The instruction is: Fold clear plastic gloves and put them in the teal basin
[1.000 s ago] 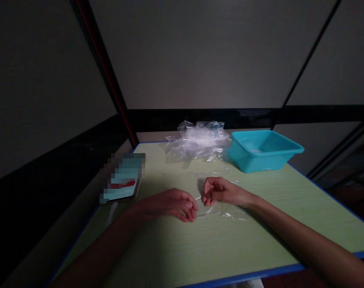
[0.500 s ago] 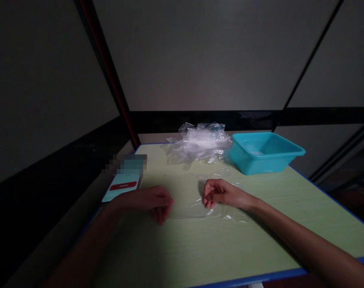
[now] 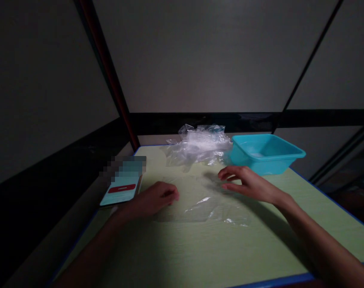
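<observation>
On the table (image 3: pixel 199 252), clear film (image 3: pixel 196 208) lies between the curled left hand (image 3: pixel 156 199) (grip unclear) and wide-spread right hand (image 3: pixel 255 185).

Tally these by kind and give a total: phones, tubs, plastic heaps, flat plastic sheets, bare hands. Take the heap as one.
Phone: 1
Tub: 1
Heap: 1
Flat sheet: 1, as far as the clear plastic shows
Hands: 2, left hand and right hand
Total: 6

A lit phone (image 3: pixel 120 194) and turquoise basin (image 3: pixel 259 164) rest on the table (image 3: pixel 211 256).
</observation>
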`<state>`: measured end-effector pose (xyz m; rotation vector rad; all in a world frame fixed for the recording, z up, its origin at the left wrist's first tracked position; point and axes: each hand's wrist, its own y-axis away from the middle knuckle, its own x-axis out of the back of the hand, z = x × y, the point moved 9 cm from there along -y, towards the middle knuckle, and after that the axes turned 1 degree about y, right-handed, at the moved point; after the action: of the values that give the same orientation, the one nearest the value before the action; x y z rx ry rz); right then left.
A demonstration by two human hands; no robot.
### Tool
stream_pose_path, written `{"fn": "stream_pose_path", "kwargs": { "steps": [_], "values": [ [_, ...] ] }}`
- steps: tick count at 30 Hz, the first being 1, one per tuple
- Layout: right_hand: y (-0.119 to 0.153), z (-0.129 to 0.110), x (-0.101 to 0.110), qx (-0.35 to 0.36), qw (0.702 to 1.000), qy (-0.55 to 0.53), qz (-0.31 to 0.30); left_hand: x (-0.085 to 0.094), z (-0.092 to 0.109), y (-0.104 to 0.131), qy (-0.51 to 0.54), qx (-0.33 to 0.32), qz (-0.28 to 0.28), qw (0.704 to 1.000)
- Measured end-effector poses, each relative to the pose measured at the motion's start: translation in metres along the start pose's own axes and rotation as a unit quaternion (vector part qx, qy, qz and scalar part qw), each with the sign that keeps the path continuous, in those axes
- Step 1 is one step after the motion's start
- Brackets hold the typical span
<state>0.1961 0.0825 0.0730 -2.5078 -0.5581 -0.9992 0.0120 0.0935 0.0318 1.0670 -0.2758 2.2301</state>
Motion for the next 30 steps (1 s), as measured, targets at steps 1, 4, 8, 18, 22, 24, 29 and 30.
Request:
{"fn": "stream_pose_path", "kwargs": {
  "steps": [1,4,8,18,22,24,29,30],
  "values": [
    [0.002,0.0,0.002,0.004,0.999,0.04,-0.01,0.003,0.002,-0.002,-0.004,-0.01,0.032,0.999],
    [0.007,0.003,-0.012,0.017,0.991,0.115,-0.064,0.008,0.009,-0.006,-0.002,-0.035,0.102,0.994],
    [0.006,0.008,-0.045,0.001,0.984,0.169,-0.058,0.013,0.014,-0.006,-0.016,-0.048,0.154,0.987],
    [0.007,0.023,-0.069,-0.093,0.951,0.296,0.012,0.018,0.011,-0.005,-0.049,-0.037,0.208,0.976],
    [0.007,0.025,-0.07,-0.087,0.942,0.324,0.021,0.016,0.01,-0.004,-0.054,-0.045,0.219,0.973],
    [0.007,0.025,-0.07,-0.078,0.941,0.33,0.022,0.017,0.009,-0.004,-0.054,-0.044,0.227,0.972],
    [0.007,0.028,-0.068,-0.057,0.939,0.338,0.008,0.019,0.01,-0.004,-0.063,-0.044,0.234,0.969],
    [0.007,0.029,-0.067,-0.051,0.939,0.339,0.004,0.018,0.01,-0.004,-0.067,-0.044,0.232,0.969]
  ]
}}
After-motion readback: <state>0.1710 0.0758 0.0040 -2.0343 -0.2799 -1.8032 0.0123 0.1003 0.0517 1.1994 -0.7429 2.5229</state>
